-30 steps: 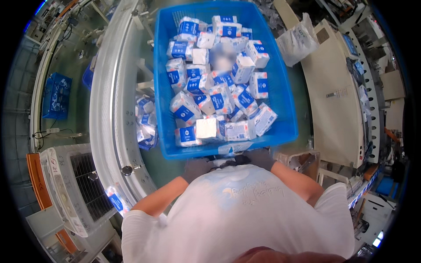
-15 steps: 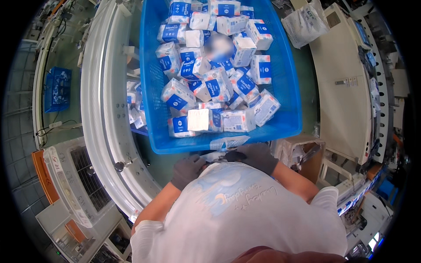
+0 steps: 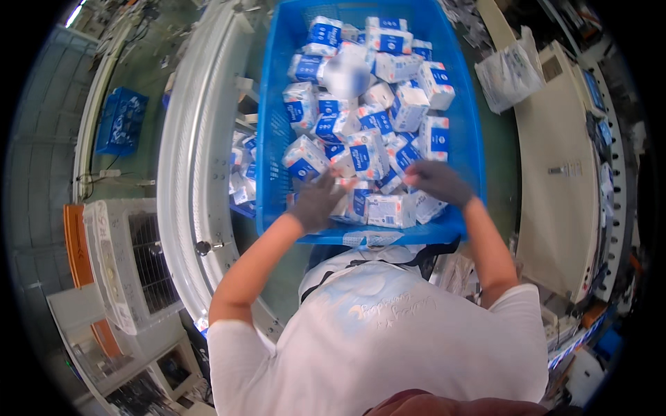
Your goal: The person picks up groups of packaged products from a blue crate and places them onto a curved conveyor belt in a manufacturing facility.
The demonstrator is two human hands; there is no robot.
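Note:
A big blue plastic crate [image 3: 474,149] in front of me holds a jumbled heap of tissue packs [image 3: 370,154], white with blue bands and pale floral corners. Both my hands wear dark grey gloves with bare fingertips. My left hand [image 3: 318,201] is over the near left of the heap, its fingers apart and close to the packs. At the near right, my right hand [image 3: 444,183] is above the packs, fingers pointing inward. Its fingers are blurred, and I cannot tell whether they touch a pack. Clear tape [image 3: 374,240] covers part of the crate's near rim.
A white metal conveyor frame [image 3: 191,139] runs along the left, with more tissue packs [image 3: 243,170] low beside the crate. At right stand a white plastic bag [image 3: 510,75] and a beige cabinet [image 3: 558,166]. Farther left is a small blue basket [image 3: 123,121].
Both hands have moved from my waist, in front of the crate, forward over the packs inside it. The view has shifted, so the crate appears farther right.

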